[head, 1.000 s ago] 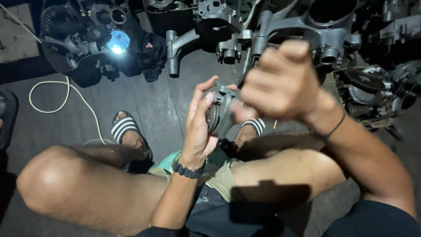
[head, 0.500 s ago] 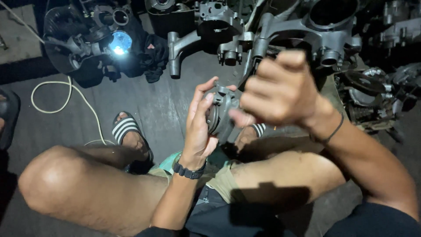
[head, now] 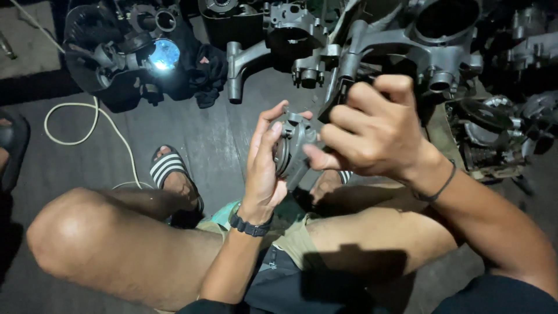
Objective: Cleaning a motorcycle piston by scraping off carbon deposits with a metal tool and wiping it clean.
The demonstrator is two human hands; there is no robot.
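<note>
Seated on floor (head: 221,145), knees raised. Small grey metal part (head: 293,148) at centre of frame, raised above the lap. Left hand (head: 264,168) wrapped around the part's left side, fingers and thumb closed on it. Right hand (head: 372,131) closed on the part's right edge, thumb and fingertips pinching; small tool possibly gripped, cannot tell. Part complete or not: hidden by fingers. Work judged in progress, part not yet set down or fitted anywhere. Large grey engine casing (head: 430,46) at upper right, untouched. Lit work lamp (head: 164,53) at upper left, white cable (head: 87,131) below it. Striped sandal (head: 168,168) at left centre.
</note>
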